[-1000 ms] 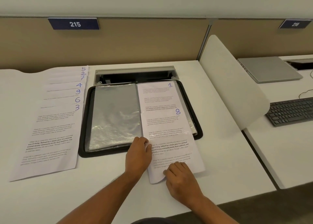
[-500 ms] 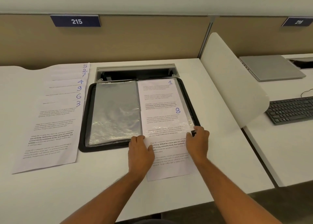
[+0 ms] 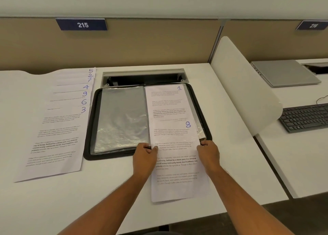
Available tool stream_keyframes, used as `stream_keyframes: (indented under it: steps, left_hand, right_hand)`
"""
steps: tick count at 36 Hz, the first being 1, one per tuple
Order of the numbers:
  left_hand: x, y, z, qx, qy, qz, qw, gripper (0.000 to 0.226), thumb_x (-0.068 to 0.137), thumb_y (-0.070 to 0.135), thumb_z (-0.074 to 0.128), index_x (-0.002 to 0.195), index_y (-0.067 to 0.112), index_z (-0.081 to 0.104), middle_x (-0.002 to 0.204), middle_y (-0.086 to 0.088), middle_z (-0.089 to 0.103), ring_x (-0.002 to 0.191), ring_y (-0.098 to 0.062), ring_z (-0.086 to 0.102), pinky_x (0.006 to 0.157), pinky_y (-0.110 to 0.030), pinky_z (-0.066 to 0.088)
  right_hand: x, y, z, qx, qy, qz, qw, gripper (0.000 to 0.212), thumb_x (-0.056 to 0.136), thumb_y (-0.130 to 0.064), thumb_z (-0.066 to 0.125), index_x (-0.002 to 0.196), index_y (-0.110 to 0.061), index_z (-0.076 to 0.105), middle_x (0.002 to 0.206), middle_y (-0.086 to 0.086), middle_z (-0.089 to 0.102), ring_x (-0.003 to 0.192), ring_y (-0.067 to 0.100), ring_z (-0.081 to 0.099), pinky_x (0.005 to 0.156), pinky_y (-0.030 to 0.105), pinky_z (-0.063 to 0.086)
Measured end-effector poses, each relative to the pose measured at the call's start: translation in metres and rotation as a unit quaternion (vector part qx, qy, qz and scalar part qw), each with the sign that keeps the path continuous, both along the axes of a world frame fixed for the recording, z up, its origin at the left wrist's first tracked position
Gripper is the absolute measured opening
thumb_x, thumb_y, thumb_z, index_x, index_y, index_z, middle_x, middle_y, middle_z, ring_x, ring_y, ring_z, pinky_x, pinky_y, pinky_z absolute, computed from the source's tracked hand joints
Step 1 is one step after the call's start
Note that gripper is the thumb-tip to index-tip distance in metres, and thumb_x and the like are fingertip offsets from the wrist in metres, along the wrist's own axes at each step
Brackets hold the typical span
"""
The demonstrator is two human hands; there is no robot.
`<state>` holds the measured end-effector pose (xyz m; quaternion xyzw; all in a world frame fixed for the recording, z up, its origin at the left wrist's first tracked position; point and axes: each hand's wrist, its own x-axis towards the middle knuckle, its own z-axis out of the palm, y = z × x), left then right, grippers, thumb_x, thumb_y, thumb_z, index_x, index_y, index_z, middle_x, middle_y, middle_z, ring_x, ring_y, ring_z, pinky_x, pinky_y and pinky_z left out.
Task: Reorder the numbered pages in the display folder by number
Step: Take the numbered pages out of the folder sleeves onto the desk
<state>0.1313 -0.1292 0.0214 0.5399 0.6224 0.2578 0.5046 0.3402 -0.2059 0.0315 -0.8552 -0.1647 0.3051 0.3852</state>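
At folder's (image 3: 147, 156) near edge, both hands' fingers (image 3: 204, 143) pinching page 8 (image 3: 177, 163) (top half sleeve-hidden)

Both bare forearms reach forward from the near edge, roughly parallel. The left hand (image 3: 144, 156) grips the left edge of the page marked 8 (image 3: 174, 163), fingers curled, thumb on top. The right hand (image 3: 208, 153) grips its right edge, level with the left.
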Motion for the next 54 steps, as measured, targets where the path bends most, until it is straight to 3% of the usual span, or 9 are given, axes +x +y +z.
stream_keyframes:
  steps: [4, 10, 21, 25, 30, 38, 44, 47, 54]
  left_hand:
    - [-0.006, 0.0, -0.002, -0.027, -0.011, -0.006, 1.0, 0.017, 0.094, 0.032, 0.069, 0.095, 0.017, 0.062, 0.087, 0.001, 0.07, 0.084, -0.015, 0.068, 0.069, -0.026, 0.05]
    - [-0.014, 0.0, -0.008, -0.08, -0.018, -0.033, 0.996, 0.035, 0.094, 0.044, 0.066, 0.087, 0.009, 0.069, 0.082, -0.002, 0.074, 0.071, -0.015, 0.065, 0.07, -0.036, 0.054]
    - [-0.036, -0.01, 0.021, -0.215, -0.143, -0.204, 0.945, 0.031, 0.091, 0.034, 0.075, 0.088, 0.013, 0.053, 0.091, -0.005, 0.077, 0.082, -0.021, 0.074, 0.066, -0.029, 0.056]
    - [-0.048, -0.01, 0.023, -0.194, -0.157, -0.255, 0.934, 0.033, 0.085, 0.021, 0.082, 0.085, 0.012, 0.05, 0.09, -0.006, 0.074, 0.093, -0.027, 0.075, 0.07, -0.034, 0.057]
    - [-0.064, -0.004, 0.027, -0.172, -0.176, -0.282, 0.927, 0.035, 0.081, 0.013, 0.084, 0.083, 0.012, 0.05, 0.1, -0.01, 0.075, 0.097, -0.031, 0.074, 0.073, -0.034, 0.058]
    - [-0.1, 0.024, 0.031, -0.099, -0.207, -0.206, 0.951, 0.024, 0.086, 0.007, 0.078, 0.09, 0.007, 0.054, 0.109, -0.01, 0.074, 0.096, -0.03, 0.075, 0.084, -0.047, 0.061]
    - [-0.139, 0.05, 0.029, -0.044, -0.173, -0.082, 0.981, 0.026, 0.089, 0.01, 0.075, 0.108, 0.013, 0.057, 0.11, -0.002, 0.072, 0.093, -0.019, 0.075, 0.07, -0.027, 0.061]
    - [-0.163, 0.066, 0.023, -0.009, -0.124, -0.029, 0.992, 0.031, 0.09, 0.017, 0.076, 0.112, 0.024, 0.056, 0.106, 0.0, 0.07, 0.09, -0.019, 0.074, 0.075, -0.031, 0.063]
    - [-0.231, 0.105, 0.015, 0.05, -0.049, 0.09, 0.993, 0.031, 0.089, 0.019, 0.077, 0.115, 0.027, 0.062, 0.094, 0.005, 0.072, 0.085, -0.012, 0.071, 0.081, -0.032, 0.058]
  right_hand:
    - [-0.008, -0.01, 0.003, -0.011, -0.005, 0.014, 1.0, 0.012, 0.094, -0.011, 0.053, 0.086, -0.017, 0.06, 0.084, -0.002, 0.067, 0.072, 0.015, 0.061, 0.062, 0.032, 0.049]
    - [-0.013, -0.023, 0.001, -0.065, -0.03, 0.015, 0.997, 0.033, 0.094, -0.004, 0.049, 0.063, -0.01, 0.04, 0.063, 0.001, 0.054, 0.057, 0.017, 0.044, 0.055, 0.03, 0.033]
    - [-0.032, -0.053, 0.007, -0.171, -0.087, 0.037, 0.981, 0.038, 0.102, -0.003, 0.045, 0.065, -0.011, 0.043, 0.077, 0.008, 0.058, 0.069, 0.021, 0.055, 0.067, 0.032, 0.045]
    - [-0.044, -0.059, 0.014, -0.169, -0.08, -0.004, 0.982, 0.036, 0.102, -0.001, 0.043, 0.067, -0.013, 0.045, 0.089, 0.009, 0.063, 0.082, 0.025, 0.064, 0.076, 0.033, 0.053]
    - [-0.058, -0.057, 0.013, -0.158, -0.069, -0.046, 0.984, 0.03, 0.102, -0.006, 0.044, 0.073, -0.008, 0.051, 0.086, 0.009, 0.062, 0.076, 0.025, 0.06, 0.07, 0.036, 0.048]
    - [-0.094, -0.026, 0.02, -0.024, 0.003, -0.09, 0.996, 0.02, 0.095, -0.014, 0.045, 0.076, -0.009, 0.051, 0.073, 0.009, 0.06, 0.063, 0.022, 0.055, 0.057, 0.033, 0.042]
    - [-0.136, 0.015, 0.027, 0.01, 0.009, -0.032, 0.999, 0.019, 0.093, -0.011, 0.051, 0.074, -0.011, 0.047, 0.069, 0.006, 0.056, 0.06, 0.018, 0.049, 0.056, 0.032, 0.039]
    - [-0.159, 0.036, 0.027, 0.016, 0.006, -0.003, 1.0, 0.02, 0.09, -0.008, 0.054, 0.072, -0.011, 0.048, 0.069, 0.005, 0.056, 0.06, 0.018, 0.049, 0.056, 0.031, 0.04]
    - [-0.215, 0.088, 0.022, 0.024, 0.016, 0.073, 0.997, 0.013, 0.083, -0.004, 0.06, 0.083, -0.016, 0.066, 0.082, -0.002, 0.071, 0.078, 0.02, 0.067, 0.075, 0.039, 0.057]
